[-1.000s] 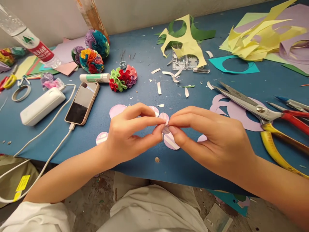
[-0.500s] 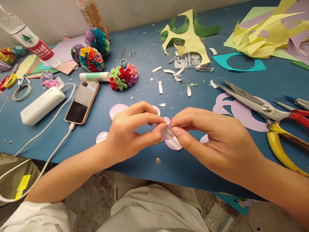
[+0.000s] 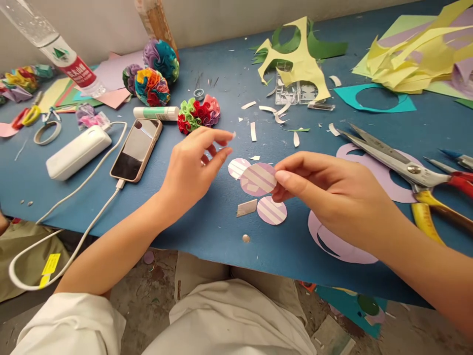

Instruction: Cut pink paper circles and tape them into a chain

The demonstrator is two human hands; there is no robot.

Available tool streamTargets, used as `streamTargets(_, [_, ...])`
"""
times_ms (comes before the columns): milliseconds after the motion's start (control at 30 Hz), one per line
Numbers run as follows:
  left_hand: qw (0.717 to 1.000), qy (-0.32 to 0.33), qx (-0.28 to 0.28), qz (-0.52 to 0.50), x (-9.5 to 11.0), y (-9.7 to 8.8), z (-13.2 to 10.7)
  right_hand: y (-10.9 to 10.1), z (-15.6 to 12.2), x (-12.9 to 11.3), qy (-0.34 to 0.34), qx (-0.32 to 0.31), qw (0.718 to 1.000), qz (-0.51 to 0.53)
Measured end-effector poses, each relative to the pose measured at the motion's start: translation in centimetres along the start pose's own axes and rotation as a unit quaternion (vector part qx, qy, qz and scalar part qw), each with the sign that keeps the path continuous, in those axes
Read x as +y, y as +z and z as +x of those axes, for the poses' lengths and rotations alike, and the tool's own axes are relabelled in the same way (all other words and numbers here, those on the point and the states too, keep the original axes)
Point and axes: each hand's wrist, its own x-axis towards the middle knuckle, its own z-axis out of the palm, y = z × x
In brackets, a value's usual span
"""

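Note:
Between the thumb and fingers of my right hand (image 3: 325, 190) is a light purple paper circle (image 3: 257, 179) with pale strips across its face. My left hand (image 3: 192, 165) hovers to the left of it, thumb and index finger apart. A small whitish spot shows at the index fingertip; I cannot tell what it is. Below the held circle lies another striped paper circle (image 3: 272, 210). A third striped circle (image 3: 238, 168) is partly covered by the held one. Beside them rests a small greyish rectangular strip (image 3: 247, 207).
Large scissors (image 3: 410, 170) lie at the right on purple paper offcuts (image 3: 343, 244). Farther back are a yellow paper offcut (image 3: 306, 74), paper scraps and a glue stick (image 3: 155, 113). On the left are a phone (image 3: 136, 148), a cabled power bank (image 3: 78, 153) and a bottle (image 3: 70, 64).
My hands have come apart. The left has let go of the paper circle and moved left and up; the circle now lies flat-on to view in my right hand.

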Motion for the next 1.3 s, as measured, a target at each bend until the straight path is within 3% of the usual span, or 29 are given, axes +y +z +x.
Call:
streamTargets(100, [0.999,0.009,0.007,-0.04,0.5,-0.1,-0.3,0.0,0.0,-0.2,0.008,0.008,1.0,0.0])
streamTargets(200, [0.99,-0.033,-0.073,-0.12,1.4,-0.3,-0.7,0.0,-0.2,-0.4,-0.004,0.013,1.0,-0.024])
streamTargets(300, [0.968,-0.093,-0.139,-0.186,2.2,-0.4,-0.9,0.0,-0.3,-0.2,-0.042,0.018,0.997,-0.058])
streamTargets(400, [0.953,-0.137,-0.146,-0.226,2.4,-0.3,-1.0,0.0,-0.4,0.2,-0.115,0.067,0.983,-0.123])
streamTargets(467, [0.948,-0.138,-0.142,-0.249,2.4,-0.2,-1.0,0.1,-0.4,0.4,-0.209,0.114,0.95,-0.201])
streamTargets(567, [0.945,-0.114,-0.14,-0.273,2.3,0.0,-1.1,0.1,-0.7,0.4,-0.332,0.144,0.875,-0.321])
streamTargets(633, [0.946,-0.1,-0.144,-0.273,2.4,0.0,-1.2,0.1,-0.8,0.3,-0.356,0.155,0.843,-0.371])
streamTargets(800, [0.958,-0.083,-0.146,-0.233,2.7,0.0,-1.4,-0.3,-0.7,0.1,-0.387,0.151,0.808,-0.418])
streamTargets(1033, [0.963,-0.049,-0.129,-0.234,2.4,0.2,-1.6,-0.2,-0.8,0.2,-0.384,0.141,0.814,-0.412])
streamTargets(1300, [0.975,0.056,-0.14,-0.162,2.2,0.2,-1.6,0.0,-0.8,0.1,-0.358,0.129,0.832,-0.403])
